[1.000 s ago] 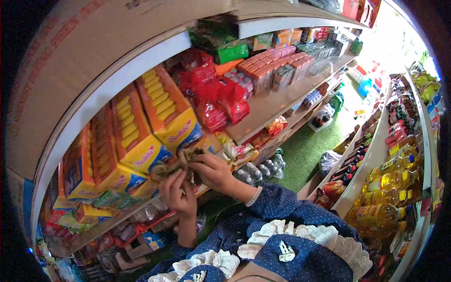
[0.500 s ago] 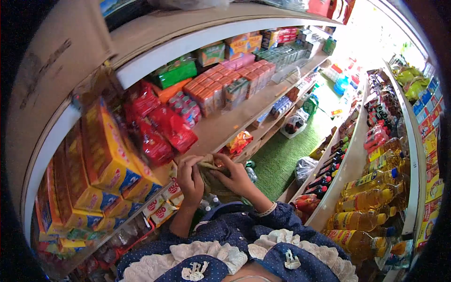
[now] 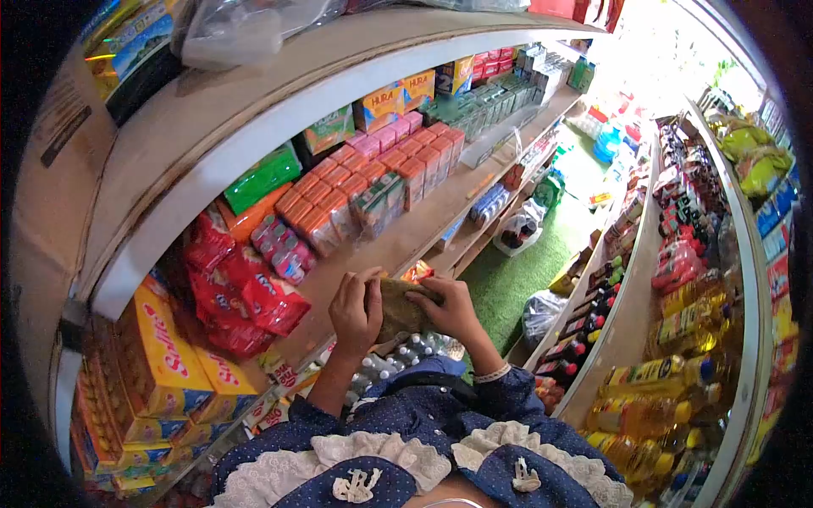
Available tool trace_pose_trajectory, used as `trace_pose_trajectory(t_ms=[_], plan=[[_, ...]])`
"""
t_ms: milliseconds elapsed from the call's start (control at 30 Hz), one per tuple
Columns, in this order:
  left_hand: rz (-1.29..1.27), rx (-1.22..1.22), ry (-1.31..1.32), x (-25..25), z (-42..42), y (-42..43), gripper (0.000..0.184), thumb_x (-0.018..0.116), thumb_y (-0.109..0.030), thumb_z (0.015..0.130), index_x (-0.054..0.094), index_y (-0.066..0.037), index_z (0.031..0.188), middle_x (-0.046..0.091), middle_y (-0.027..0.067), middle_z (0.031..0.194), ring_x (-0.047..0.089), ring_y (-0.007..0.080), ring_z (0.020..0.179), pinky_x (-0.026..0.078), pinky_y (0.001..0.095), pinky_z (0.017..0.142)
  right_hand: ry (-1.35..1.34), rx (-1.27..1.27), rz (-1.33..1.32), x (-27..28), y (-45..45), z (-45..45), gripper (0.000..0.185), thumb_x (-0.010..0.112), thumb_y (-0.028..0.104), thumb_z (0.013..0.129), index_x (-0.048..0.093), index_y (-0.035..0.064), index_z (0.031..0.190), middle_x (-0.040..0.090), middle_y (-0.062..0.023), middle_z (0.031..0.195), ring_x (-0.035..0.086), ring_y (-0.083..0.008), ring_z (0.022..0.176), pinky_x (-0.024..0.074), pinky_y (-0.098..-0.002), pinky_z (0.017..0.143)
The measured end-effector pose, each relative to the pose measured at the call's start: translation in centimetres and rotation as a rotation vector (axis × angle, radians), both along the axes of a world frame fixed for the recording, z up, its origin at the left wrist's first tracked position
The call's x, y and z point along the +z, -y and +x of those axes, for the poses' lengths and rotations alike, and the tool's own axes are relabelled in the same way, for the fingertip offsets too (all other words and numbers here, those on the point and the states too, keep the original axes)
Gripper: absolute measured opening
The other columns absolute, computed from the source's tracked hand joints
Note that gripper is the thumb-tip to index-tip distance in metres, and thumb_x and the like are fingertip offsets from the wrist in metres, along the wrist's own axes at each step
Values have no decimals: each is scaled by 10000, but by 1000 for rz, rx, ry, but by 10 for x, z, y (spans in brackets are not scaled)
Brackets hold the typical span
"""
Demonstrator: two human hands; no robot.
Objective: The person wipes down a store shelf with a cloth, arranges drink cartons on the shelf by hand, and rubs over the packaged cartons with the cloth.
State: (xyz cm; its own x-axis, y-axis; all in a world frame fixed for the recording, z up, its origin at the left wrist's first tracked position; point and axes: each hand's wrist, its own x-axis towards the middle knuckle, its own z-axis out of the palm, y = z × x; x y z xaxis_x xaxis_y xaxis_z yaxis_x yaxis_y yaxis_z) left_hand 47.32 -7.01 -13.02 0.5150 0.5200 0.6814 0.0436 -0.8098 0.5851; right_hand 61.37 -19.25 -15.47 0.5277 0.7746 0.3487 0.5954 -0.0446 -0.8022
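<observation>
A brownish-green cloth (image 3: pixel 401 310) is stretched between both hands, in front of the shelf. My left hand (image 3: pixel 356 311) pinches its left edge, fingers closed on it. On the other side my right hand (image 3: pixel 446 303) grips the cloth's upper right part with thumb and fingers. Behind the hands runs a shelf board (image 3: pixel 326 292) with red packets (image 3: pixel 241 296) at its left and rows of small orange boxes (image 3: pixel 330 199). Yellow Solite boxes (image 3: pixel 165 356) are stacked at the lower left.
Capped bottles (image 3: pixel 406 356) stand low behind my hands. A green floor strip (image 3: pixel 512 284) runs between the shelves. Oil bottles (image 3: pixel 644 415) and dark bottles (image 3: pixel 576 347) line the right shelf. A plastic bag (image 3: pixel 542 315) lies beside the lower right shelf.
The view has swung right along the shelf, and both hands have moved away from the yellow boxes. The cloth, bunched earlier, is now spread flatter between my hands.
</observation>
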Motion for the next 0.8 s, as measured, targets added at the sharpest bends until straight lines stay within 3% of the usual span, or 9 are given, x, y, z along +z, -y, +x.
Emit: trace_pose_trajectory(t_ms=[167, 200, 300, 400, 500, 600, 667, 800], plan=[[96, 195, -12, -16, 60, -23, 117, 652, -65, 916, 654, -37, 1029, 639, 126, 939, 619, 319, 872, 504, 407, 768, 81, 131, 49, -18, -35, 76, 239, 731, 199, 827, 678, -2, 944, 653, -215, 859, 633, -399, 818, 505, -460, 713], [127, 220, 12, -22, 74, -29, 114, 661, -60, 914, 664, -41, 1026, 629, 115, 934, 612, 314, 878, 499, 399, 768, 105, 170, 74, -28, -43, 95, 243, 742, 167, 825, 698, -13, 981, 652, -196, 826, 632, -374, 761, 500, -400, 663], [74, 272, 47, -31, 104, -35, 105, 664, -57, 912, 679, -45, 1015, 615, 111, 933, 610, 310, 875, 493, 397, 758, 6, 284, 34, -30, -59, 136, 288, 727, 124, 817, 691, 11, 1079, 680, -181, 901, 645, -371, 800, 527, -415, 720], [68, 304, 73, -32, 131, -37, 108, 679, -48, 900, 688, -42, 1007, 605, 107, 942, 607, 299, 869, 491, 396, 756, 114, 383, 43, -30, -74, 173, 292, 726, 125, 820, 691, 33, 1096, 689, -160, 972, 661, -376, 863, 537, -407, 756], [113, 370, -11, -40, 140, -38, 124, 690, -43, 890, 690, -39, 1014, 604, 103, 964, 605, 291, 874, 493, 397, 766, 22, 475, -34, -19, -83, 199, 279, 725, 133, 824, 694, 46, 1087, 686, -159, 1003, 662, -367, 914, 536, -410, 808], [-40, 386, -95, -43, 144, -41, 142, 689, -31, 878, 695, -45, 1019, 603, 100, 980, 604, 291, 886, 496, 400, 778, 104, 455, 66, -23, -93, 215, 256, 732, 122, 822, 704, 65, 1070, 684, -136, 1029, 647, -336, 974, 521, -408, 861], [218, 496, -224, -42, 146, -43, 154, 681, -17, 864, 698, -47, 1014, 607, 91, 1015, 605, 282, 912, 504, 400, 797, 131, 399, 118, -27, -97, 231, 260, 752, 96, 802, 711, 80, 1058, 680, -111, 1073, 627, -330, 1032, 511, -410, 881], [260, 619, -210, -19, 173, -31, 201, 675, -12, 849, 689, -51, 1046, 612, 93, 1063, 603, 281, 958, 509, 400, 827, 355, 238, 261, -2, -109, 277, 268, 738, 52, 790, 711, 96, 1053, 655, -106, 1139, 595, -340, 1084, 483, -437, 925]])
